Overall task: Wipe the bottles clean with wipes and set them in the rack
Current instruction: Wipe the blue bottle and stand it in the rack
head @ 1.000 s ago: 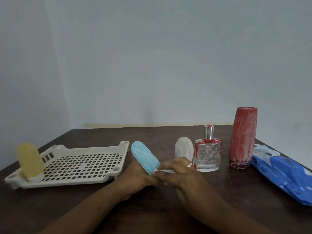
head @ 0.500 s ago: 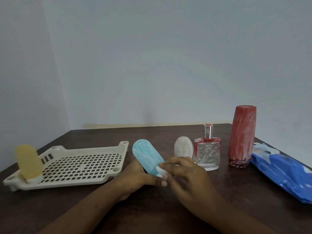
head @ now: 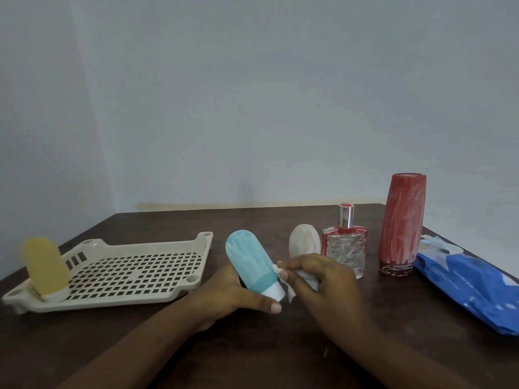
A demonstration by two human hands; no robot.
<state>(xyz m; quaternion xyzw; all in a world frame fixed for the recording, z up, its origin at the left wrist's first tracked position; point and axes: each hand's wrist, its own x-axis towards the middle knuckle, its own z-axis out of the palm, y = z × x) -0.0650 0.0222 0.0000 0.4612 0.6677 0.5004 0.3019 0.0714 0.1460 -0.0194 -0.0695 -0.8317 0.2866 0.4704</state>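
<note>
Over the table (head: 84, 341), just beside the rack (head: 126, 270), the left hand (head: 233, 296) holds the blue bottle (head: 250, 262) tilted, cap end down. The right hand (head: 323, 279) pinches a white wipe (head: 307, 277) against its side. The bottle looks light, soft and maybe slippery when wet, so hold it around the middle.

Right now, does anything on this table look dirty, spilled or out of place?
White smears streak the tall red bottle and the glass perfume bottle. The blue bottle tilts only because the left hand holds it while the right hand pinches a wipe. Nothing looks spilled.
</note>
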